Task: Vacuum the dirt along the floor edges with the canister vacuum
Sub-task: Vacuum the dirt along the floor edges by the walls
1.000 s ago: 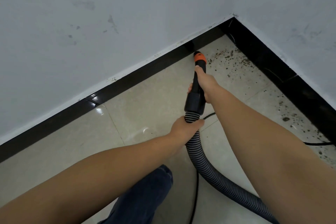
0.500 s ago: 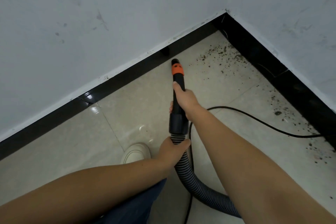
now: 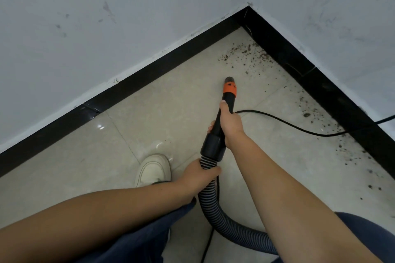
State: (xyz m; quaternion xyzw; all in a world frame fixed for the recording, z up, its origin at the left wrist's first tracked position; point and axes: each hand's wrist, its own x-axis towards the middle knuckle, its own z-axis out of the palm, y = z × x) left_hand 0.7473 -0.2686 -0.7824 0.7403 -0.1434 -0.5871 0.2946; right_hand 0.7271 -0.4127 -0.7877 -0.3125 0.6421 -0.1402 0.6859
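holding the black nozzle (image 3: 226,111) in your right hand (image 3: 232,127), fingers wrapped round its shaft just below the orange collar (image 3: 230,89), you also clasp the ribbed hose (image 3: 208,196) with your left hand (image 3: 201,177) right where it joins the nozzle's cuff. both grips look closed and firm on the tool; neither hand is free.

the nozzle tip sits over bare tile, pointing toward 12 o'clock, short of the dirt (image 3: 245,53). that dirt lies scattered at about 1 o'clock from the tip, thickest near the corner where the two black baseboards (image 3: 299,60) meet, then trailing down the right-hand edge toward 4 o'clock. the stretch of floor by the left baseboard looks mostly clean already.

you seem to be between passes, with the corner and the right edge not yet done. the next move calls for pushing the tip toward 1 o'clock into the corner, keeping it low, then drawing it along the right baseboard. mind the power cord (image 3: 288,123), which crosses the floor at 3 o'clock from your right hand and runs right through that path. your white shoe (image 3: 152,170) stands at 8 o'clock from the nozzle, well clear.
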